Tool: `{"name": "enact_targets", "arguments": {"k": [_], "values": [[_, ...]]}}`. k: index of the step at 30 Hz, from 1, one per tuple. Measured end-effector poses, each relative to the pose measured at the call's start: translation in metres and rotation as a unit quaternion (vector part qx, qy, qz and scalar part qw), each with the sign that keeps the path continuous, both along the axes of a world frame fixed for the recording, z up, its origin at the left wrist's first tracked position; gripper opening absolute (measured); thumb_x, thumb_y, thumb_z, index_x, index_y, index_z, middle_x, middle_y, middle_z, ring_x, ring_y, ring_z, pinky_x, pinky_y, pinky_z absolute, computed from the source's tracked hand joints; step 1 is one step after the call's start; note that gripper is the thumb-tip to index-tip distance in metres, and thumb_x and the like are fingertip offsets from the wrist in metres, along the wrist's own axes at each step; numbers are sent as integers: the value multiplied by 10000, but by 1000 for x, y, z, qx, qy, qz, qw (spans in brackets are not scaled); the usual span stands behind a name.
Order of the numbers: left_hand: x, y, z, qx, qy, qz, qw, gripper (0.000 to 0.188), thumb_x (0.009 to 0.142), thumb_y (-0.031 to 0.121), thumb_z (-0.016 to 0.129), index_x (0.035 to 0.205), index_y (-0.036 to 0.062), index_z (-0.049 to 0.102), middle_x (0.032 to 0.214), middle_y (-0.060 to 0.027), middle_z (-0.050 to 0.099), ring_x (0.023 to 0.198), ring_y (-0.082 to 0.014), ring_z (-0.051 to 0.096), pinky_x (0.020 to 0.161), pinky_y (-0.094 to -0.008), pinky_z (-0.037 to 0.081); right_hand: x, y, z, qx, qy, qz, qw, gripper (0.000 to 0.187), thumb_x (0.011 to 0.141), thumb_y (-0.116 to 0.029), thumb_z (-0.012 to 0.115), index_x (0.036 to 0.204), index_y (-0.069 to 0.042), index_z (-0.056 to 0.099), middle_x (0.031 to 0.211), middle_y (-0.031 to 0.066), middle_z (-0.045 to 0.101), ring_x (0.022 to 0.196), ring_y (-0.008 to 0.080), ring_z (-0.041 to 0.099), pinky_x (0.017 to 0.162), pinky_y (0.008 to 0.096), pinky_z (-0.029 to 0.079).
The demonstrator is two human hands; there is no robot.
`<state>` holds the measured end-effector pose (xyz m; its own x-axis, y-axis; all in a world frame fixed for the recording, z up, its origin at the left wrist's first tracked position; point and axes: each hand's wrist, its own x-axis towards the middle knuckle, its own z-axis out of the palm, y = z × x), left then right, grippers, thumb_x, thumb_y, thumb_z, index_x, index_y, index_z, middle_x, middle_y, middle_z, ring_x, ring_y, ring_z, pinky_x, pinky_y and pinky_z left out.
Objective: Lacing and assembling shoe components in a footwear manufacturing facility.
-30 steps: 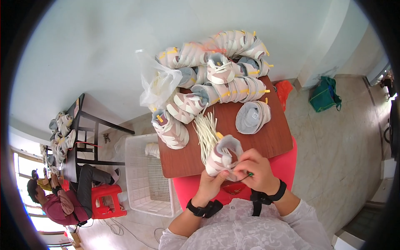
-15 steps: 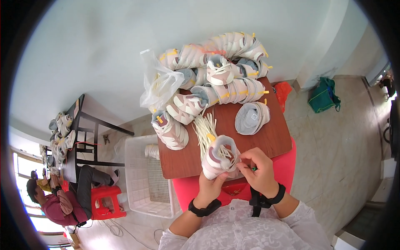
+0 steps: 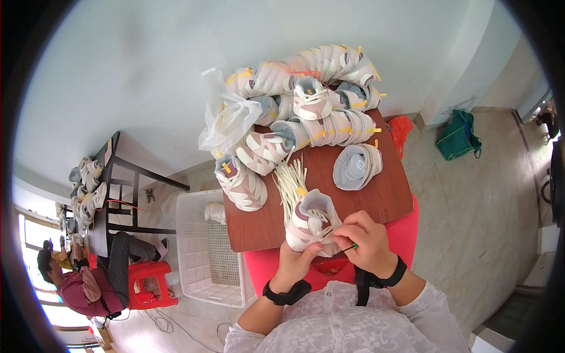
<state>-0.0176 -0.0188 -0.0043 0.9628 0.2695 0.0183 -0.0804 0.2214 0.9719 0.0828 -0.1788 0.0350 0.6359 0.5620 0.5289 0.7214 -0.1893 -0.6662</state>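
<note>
A pink and white shoe upper stands at the table's near edge, its opening upward. My left hand is closed on its lower left side, thumb across the front. My right hand is closed close by on the right, holding a thin dark tool with a green end against the upper's front. Pale lace strands show at the upper's opening; whether the right fingers also pinch a lace is unclear. Behind the upper, a bundle of cream laces lies on the brown table.
Stacked shoe uppers cover the table's far side, beside a clear plastic bag. A single upper sits at right. On the floor are a white crate and a green bag. Another person sits far left.
My right hand has shifted slightly, and the tool now shows more of its dark shaft below the fingers, angled toward the upper. The upper has tipped a little in my left hand.
</note>
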Motion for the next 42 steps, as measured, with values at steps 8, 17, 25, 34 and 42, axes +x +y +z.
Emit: {"name": "enact_targets", "arguments": {"k": [8,17,25,34,42], "values": [[-2,2,0,10,-1,-16,1000,440,860,149,683,1229,-12,504,1158,-64,597,1041,-137,555,902,-287,447,7,-1,3,-19,0,-40,999,227,733,-37,667,947,-111,650,851,49,555,632,199,601,506,302,476],[3,-9,20,74,-18,-18,997,465,762,78,753,1171,-7,549,1077,-76,637,969,-135,599,842,-290,488,17,-8,7,-73,-100,84,989,156,773,-94,587,925,-74,618,875,57,573,681,206,611,532,302,503],[5,-12,17,87,-5,33,996,279,722,-21,686,996,3,643,898,-80,679,831,-150,643,752,-283,513,12,-11,20,-137,-126,91,978,109,783,-96,566,880,-48,556,890,55,552,689,181,609,513,291,492],[6,-4,15,213,-62,12,975,333,693,-61,635,1019,6,630,939,-88,668,858,-167,639,779,-287,497,11,-14,27,-144,-118,112,976,134,742,-53,584,873,-56,558,864,57,568,656,205,603,500,305,486],[4,-7,14,122,-13,13,992,328,704,-60,620,1027,-1,629,949,-73,664,862,-139,620,773,-277,490,17,-12,32,-149,-124,149,969,97,783,-116,566,848,-73,510,765,44,477,634,170,586,490,305,467]]}}
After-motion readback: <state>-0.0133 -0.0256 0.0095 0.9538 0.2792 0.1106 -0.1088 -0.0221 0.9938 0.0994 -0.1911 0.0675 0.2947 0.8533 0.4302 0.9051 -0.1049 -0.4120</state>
